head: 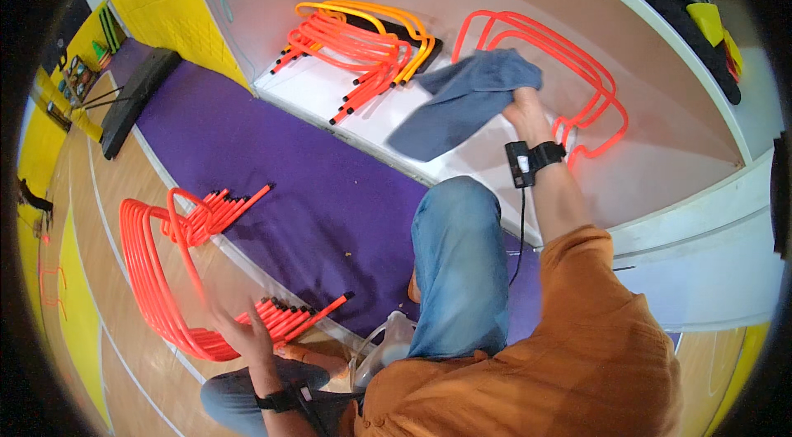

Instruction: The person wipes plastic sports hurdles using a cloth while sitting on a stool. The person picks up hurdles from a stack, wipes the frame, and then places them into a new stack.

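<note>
My right hand (525, 112) is shut on a blue-grey cloth (470, 97), which hangs spread over the white shelf surface. Behind the cloth, several red tubular hurdles (544, 29) lean on the compartment's back wall. My left hand (247, 332) is blurred, beside the nearest of the stacked red hurdles (139, 251) on the floor; whether it touches or grips one I cannot tell. The floor stack has black end caps on its legs.
Orange and red hurdles (356, 47) are piled at the left of the white shelf (309, 100). A translucent container (391, 344) stands by my legs. A long black padded object (139, 103) lies at the far left, and a yellow padded panel (173, 10) borders the shelf.
</note>
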### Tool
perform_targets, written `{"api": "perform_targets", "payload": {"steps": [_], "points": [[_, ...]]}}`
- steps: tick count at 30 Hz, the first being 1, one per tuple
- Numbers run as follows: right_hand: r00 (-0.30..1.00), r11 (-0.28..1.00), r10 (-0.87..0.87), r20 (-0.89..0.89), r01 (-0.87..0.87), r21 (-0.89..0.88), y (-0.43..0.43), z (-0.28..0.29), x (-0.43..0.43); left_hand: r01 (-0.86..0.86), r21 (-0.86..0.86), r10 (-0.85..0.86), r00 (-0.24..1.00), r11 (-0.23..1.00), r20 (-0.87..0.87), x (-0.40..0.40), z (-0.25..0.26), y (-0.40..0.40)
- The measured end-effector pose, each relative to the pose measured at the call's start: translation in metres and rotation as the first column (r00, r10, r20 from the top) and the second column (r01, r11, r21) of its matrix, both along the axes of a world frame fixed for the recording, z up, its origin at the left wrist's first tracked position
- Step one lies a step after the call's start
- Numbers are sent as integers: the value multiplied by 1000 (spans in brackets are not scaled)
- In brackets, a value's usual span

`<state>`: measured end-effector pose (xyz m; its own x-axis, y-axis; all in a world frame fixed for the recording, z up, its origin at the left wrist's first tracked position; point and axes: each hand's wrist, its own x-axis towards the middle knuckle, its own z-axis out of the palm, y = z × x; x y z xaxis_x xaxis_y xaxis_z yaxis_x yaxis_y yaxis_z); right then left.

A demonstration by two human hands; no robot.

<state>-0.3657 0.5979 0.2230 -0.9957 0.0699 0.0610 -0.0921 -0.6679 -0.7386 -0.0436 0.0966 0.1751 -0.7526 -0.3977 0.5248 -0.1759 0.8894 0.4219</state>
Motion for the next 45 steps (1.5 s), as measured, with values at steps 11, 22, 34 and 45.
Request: {"api": "perform_targets", "payload": {"steps": [11,22,34,45], "points": [[793,-530,-440,-422,149,834,303,-85,-18,257,182,-303,904,949,302,8,-23,57],[789,-385,-192,-583,486,785,330,-101,-62,242,175,-295,851,954,434,10,-12,62],[936,123,-73,-344,351,928,214,-81,-84,308,257,-379,873,916,308,36,-11,24],[930,770,341,137,-359,527,-86,-51,-45,382,288,-431,893,878,129,29,21,12]]}}
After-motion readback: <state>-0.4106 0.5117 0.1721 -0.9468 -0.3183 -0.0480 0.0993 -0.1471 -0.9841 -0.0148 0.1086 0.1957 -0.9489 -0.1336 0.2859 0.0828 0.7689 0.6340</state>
